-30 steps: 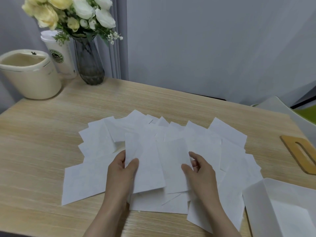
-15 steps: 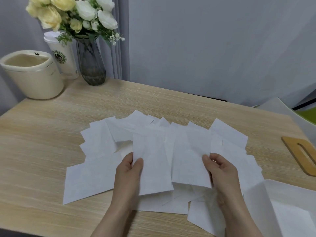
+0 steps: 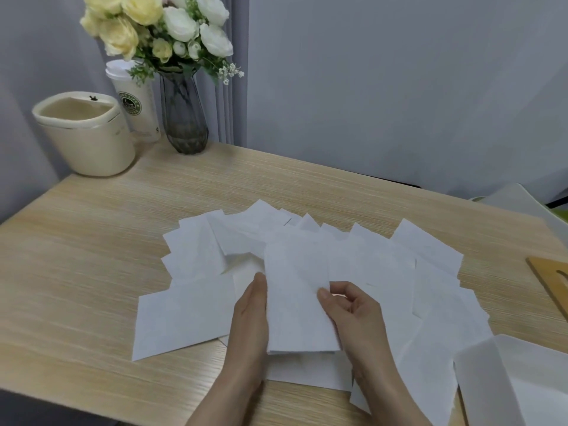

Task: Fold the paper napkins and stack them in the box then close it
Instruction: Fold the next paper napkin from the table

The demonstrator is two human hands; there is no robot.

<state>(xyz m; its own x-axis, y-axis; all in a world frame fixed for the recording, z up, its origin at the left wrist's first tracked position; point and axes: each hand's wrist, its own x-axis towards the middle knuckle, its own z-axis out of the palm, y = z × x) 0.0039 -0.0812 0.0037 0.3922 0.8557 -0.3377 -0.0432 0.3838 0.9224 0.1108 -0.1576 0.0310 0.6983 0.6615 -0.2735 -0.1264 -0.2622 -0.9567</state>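
Centrally, one folded napkin (image 3: pixel 296 299) sits between the two hands, raised slightly above the spread of loose napkins (image 3: pixel 396 272) that fans out beyond and to both sides of them.

Left hand (image 3: pixel 250 315): lies along the napkin's left edge, fingers straight and together, thumb hidden behind the paper; whether it pinches the sheet cannot be told.

Right hand (image 3: pixel 353 315): clamped on the napkin's right edge, thumb on top, fingers curled beneath and beside it. Both forearms enter from the lower edge of the view.

White box (image 3: pixel 479 385): open, to the right of and nearer than the right hand, touching the outer napkins.

Wooden lid (image 3: pixel 550 281): partly in view, right of the right hand, beyond the box.

Surface: light wood-grain table (image 3: pixel 92 256).

Far left of the left hand, at the table's back corner: cream container (image 3: pixel 89 142), paper cup (image 3: pixel 138 109), glass vase (image 3: pixel 184 121) holding white and yellow flowers (image 3: pixel 159 26).

Behind: grey wall (image 3: pixel 399 87) and curtain folds (image 3: pixel 226 112).
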